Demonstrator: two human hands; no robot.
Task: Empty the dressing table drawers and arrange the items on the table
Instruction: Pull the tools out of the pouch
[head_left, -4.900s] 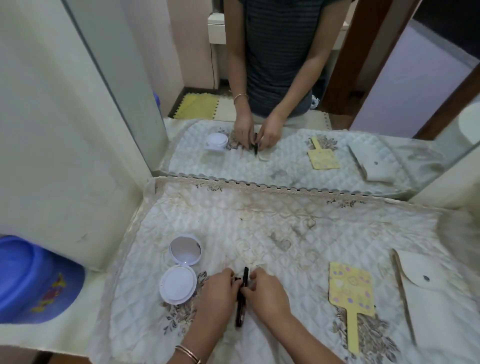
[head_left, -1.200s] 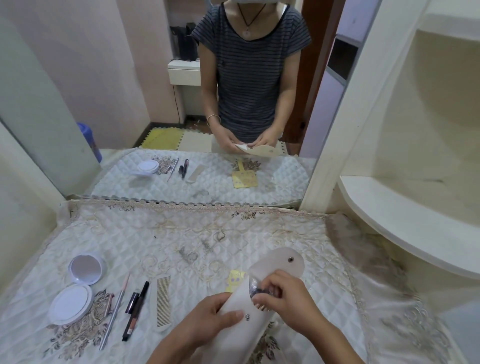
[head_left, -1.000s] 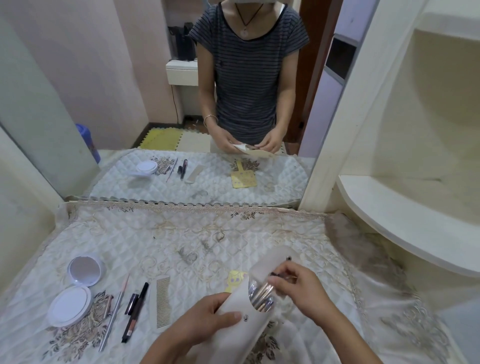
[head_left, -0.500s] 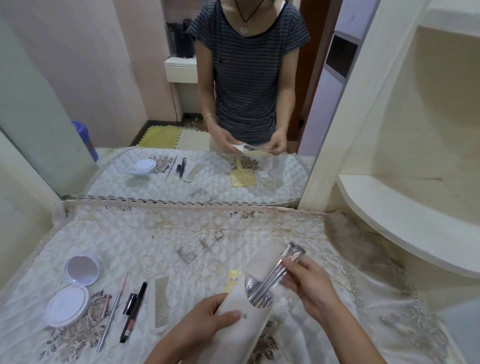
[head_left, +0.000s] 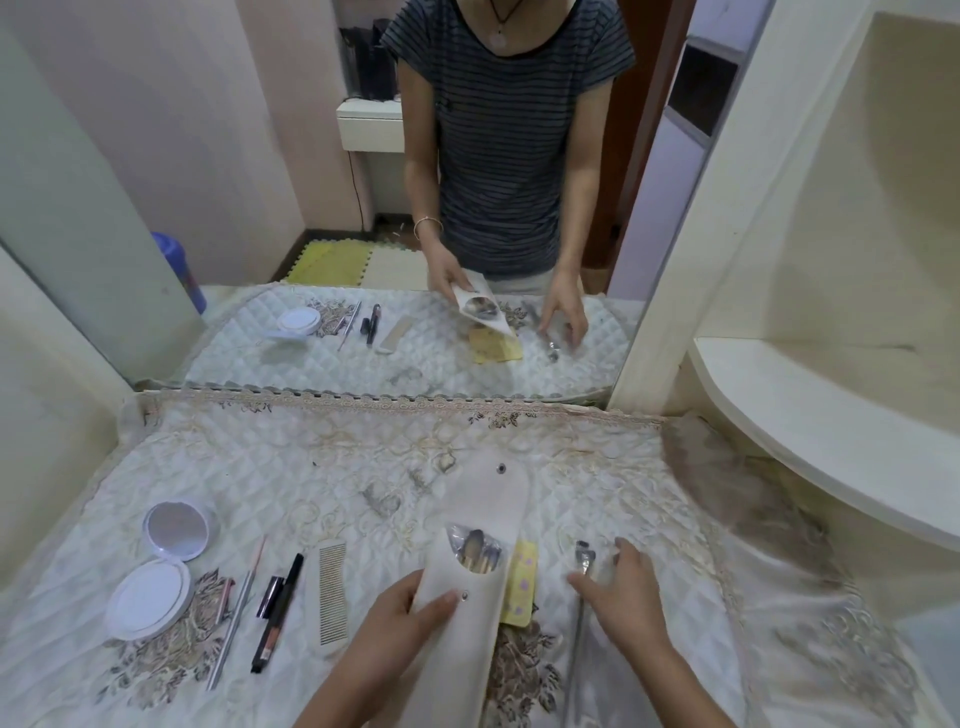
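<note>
While left hand (head_left: 397, 621) grips pouch (head_left: 485, 512), brush (head_left: 585, 559) lies beneath right hand (head_left: 626, 597) spread fingers (head_left: 629, 557).

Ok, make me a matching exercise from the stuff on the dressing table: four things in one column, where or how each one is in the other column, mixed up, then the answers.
Things
1. compact
2. comb
3. pouch
4. yellow card

Place or state
A. partly hidden under the pouch
B. held in the left hand
C. lying open, furthest left
D. flat between the black pencil and the pouch

Pairs: 1-C, 2-D, 3-B, 4-A
</note>
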